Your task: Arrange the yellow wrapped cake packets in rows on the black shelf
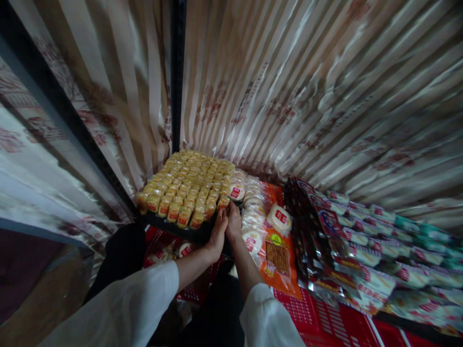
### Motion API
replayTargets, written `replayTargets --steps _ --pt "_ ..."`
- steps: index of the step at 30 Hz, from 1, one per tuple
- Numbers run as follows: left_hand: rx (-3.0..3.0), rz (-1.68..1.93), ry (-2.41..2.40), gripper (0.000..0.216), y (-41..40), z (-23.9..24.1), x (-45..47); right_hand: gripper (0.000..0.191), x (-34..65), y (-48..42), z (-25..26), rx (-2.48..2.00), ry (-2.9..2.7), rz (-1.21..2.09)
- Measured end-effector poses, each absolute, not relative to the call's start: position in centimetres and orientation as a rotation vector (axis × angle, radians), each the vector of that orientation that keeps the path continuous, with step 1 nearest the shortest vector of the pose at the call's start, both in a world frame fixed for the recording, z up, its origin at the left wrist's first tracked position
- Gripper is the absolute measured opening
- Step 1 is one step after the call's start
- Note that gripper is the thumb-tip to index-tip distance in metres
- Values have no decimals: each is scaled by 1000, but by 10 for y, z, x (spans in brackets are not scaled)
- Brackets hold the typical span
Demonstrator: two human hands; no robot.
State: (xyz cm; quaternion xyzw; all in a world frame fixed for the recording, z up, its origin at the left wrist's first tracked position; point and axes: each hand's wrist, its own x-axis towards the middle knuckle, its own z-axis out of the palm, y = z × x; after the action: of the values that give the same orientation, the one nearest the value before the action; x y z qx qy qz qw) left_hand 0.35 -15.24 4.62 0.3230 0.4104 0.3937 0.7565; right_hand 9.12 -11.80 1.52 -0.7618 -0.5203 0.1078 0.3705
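Small yellow wrapped cakes stand in tight rows on a black tray. Both my hands meet at the tray's near right corner, around a wrapped cake at the end of the front row. My left hand has its fingers closed against the cake's near side. Beside it, my right hand is closed at the cake's right side, its fingertips partly hidden. Just right of my hands lie rows of round white wrapped cakes, some with red labels.
An orange snack packet lies to the right under a white wrapped cake. Dark packets and many white-and-red packets follow. Red baskets sit below. Striped curtains and a dark post bound the back.
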Motion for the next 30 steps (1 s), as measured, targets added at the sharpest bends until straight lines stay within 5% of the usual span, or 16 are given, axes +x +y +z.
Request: replayTargets --steps 30 --pt "597 913 810 54 -133 37 7 47 90 -106 4 -1854 -1242 304"
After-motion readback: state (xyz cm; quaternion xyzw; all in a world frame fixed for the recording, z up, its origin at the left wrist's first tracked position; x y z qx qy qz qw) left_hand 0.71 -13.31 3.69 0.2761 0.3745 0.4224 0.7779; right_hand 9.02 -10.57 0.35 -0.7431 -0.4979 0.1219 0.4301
